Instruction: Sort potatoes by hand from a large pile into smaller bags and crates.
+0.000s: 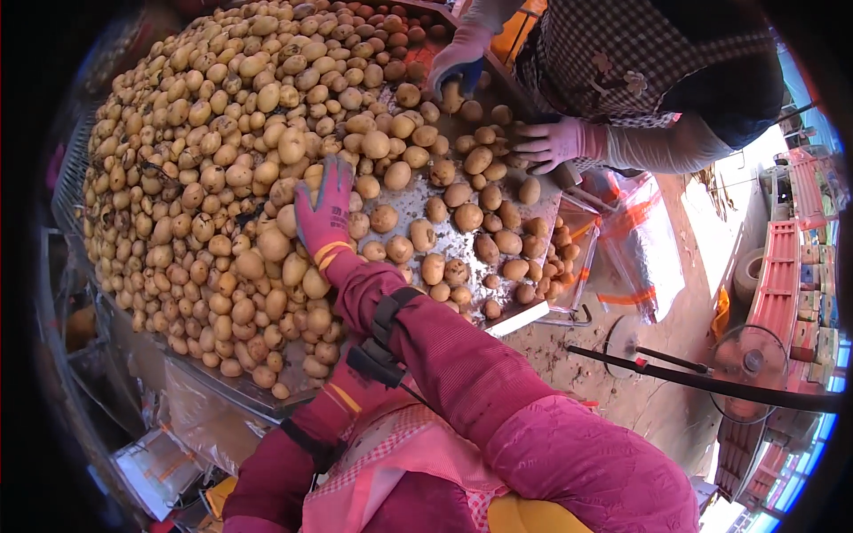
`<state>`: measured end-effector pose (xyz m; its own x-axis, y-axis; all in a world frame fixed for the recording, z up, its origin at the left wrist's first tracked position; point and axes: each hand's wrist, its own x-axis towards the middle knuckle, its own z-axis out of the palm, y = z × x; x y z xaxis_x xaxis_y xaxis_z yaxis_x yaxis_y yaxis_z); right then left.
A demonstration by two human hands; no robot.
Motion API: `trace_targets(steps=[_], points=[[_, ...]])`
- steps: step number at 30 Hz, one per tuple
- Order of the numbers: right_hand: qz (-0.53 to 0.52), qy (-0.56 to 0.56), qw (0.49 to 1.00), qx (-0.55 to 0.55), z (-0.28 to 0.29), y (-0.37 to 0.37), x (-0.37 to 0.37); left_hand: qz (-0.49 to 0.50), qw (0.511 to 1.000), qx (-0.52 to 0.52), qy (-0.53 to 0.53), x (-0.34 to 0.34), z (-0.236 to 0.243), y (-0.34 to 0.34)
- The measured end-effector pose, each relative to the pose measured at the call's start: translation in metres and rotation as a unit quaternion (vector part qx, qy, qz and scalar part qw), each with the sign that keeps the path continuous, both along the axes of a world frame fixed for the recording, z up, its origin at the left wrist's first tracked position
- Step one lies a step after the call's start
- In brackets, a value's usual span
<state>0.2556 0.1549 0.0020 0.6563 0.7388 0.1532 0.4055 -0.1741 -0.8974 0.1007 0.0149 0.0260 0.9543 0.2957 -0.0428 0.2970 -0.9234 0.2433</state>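
My right hand [324, 209], in a pink glove, reaches onto a big heap of potatoes [204, 195] on a metal sorting table [425, 200]. Its fingers are stretched out against the potatoes at the heap's right edge. My left hand [355, 382], also pink-gloved, is low by the near edge, beside the lower potatoes, largely covered by my right forearm; its fingers are hidden. To the right, loose potatoes [468, 216] lie spread over the metal surface.
A co-worker [640, 62] in a checked apron has gloved hands [551, 142] at the table's far right. Orange-striped plastic sacks [635, 249] hang beside it. A round fan-like object [751, 369], a black bar [675, 377] and pink crates [773, 284] are at right.
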Motion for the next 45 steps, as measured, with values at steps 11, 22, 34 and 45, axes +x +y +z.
trace_targets(steps=[11, 22, 34, 45], points=[[0.438, -0.238, 0.866, 0.045, -0.006, -0.182, -0.035, 0.153, 0.962, 0.217, -0.058, 0.000, -0.009, 0.160], [0.289, -0.389, 0.862, -0.149, -0.027, -0.170, 0.121, 0.284, 0.949, 0.138, 0.003, -0.043, 0.009, 0.046], [0.297, -0.270, 0.906, -0.135, -0.012, -0.307, 0.103, 0.191, 0.980, -0.056, 0.029, 0.006, -0.031, -0.023], [0.238, -0.227, 0.944, 0.031, 0.009, -0.076, 0.136, 0.420, 0.903, 0.085, -0.030, -0.099, -0.033, -0.034]])
